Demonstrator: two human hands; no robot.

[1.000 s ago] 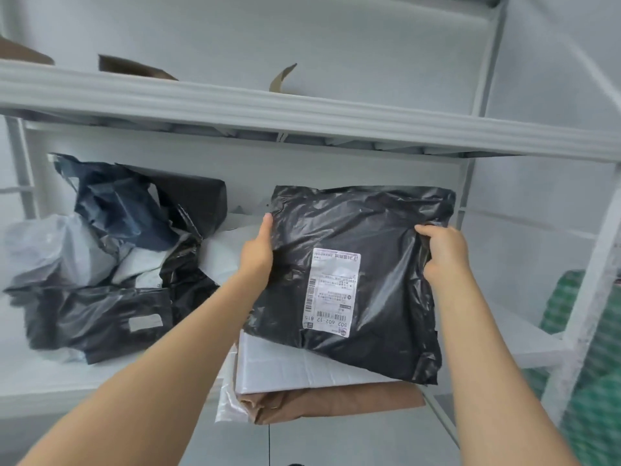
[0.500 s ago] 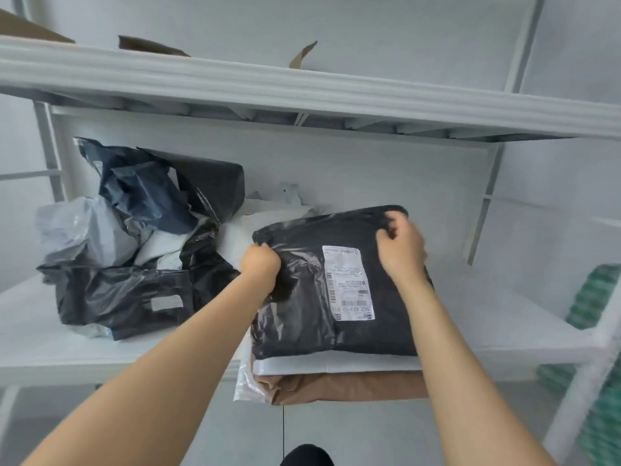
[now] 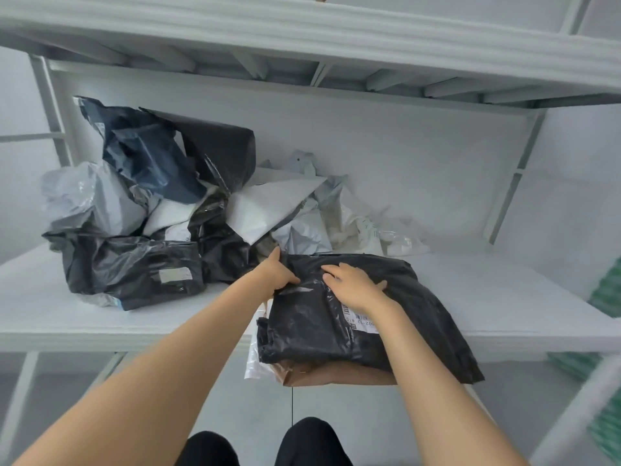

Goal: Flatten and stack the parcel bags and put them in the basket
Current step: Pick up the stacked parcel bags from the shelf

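A black parcel bag [image 3: 416,317] with a white label lies flat on top of a small stack at the shelf's front edge. Under it a brown bag [image 3: 322,376] and a clear or white bag [image 3: 252,364] stick out. My left hand [image 3: 276,274] pinches the black bag's far left corner. Palm down, my right hand [image 3: 354,284] presses on the bag's top, fingers spread. A heap of crumpled black, dark blue, grey and white parcel bags [image 3: 161,210] sits behind and to the left on the same shelf.
The white shelf board [image 3: 504,297] has bare room to the right of the stack. An upper shelf [image 3: 302,31] runs overhead. A green woven thing [image 3: 605,290], perhaps a basket, shows at the right edge. My dark-trousered knees [image 3: 262,445] are below.
The black bag was held upright in both hands; it now lies flat on the stack. My right hand has shifted from its edge onto its top. My view has tilted downward.
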